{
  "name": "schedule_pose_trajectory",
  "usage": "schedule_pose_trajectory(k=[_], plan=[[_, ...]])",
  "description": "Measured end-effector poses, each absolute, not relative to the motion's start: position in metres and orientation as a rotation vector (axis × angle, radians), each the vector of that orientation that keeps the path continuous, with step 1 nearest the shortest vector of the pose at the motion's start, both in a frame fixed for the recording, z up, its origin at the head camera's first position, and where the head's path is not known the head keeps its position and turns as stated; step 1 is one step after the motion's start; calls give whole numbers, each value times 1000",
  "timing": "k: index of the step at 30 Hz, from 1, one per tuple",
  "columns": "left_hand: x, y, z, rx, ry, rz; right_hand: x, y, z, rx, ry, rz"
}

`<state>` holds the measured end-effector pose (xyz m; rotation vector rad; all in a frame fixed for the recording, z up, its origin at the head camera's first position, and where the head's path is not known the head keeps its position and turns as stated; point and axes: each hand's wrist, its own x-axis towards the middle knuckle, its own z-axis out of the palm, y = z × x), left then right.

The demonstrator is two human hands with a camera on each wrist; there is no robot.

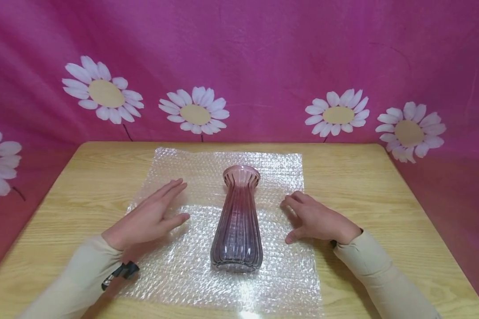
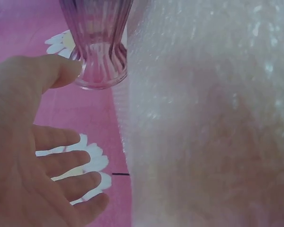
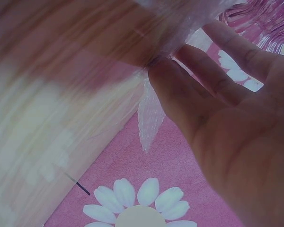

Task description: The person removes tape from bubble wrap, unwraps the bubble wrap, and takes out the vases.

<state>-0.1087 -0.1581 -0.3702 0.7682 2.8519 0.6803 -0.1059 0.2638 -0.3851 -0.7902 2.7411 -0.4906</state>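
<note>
A ribbed glass vase, pink at its flared mouth and grey-purple toward its base, lies on a sheet of bubble wrap. Its mouth points to the far side of the table. To the left of the vase, my left hand is spread over the wrap, thumb apart from the fingers, holding nothing. My right hand is on the other side, its fingertips at the right part of the sheet and its fingers slightly bent. In the right wrist view, those fingers meet the bubble wrap, apart from the vase.
The wooden table extends past the sheet on both sides. Behind it hangs a pink curtain printed with white daisies. A black strap is on the left sleeve.
</note>
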Motion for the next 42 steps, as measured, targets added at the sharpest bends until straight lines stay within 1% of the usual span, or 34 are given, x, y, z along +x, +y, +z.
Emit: schedule_pose_trajectory(k=[15,24,42], plan=[[-115,-142,-381,759,2832,706,-106,263,-385,-780,2727,-495],[-123,-130,-383,822,2839,707,-106,264,-386,-778,2731,-486],[-135,-110,-394,802,2803,781,-105,266,-385,-785,2732,-481]])
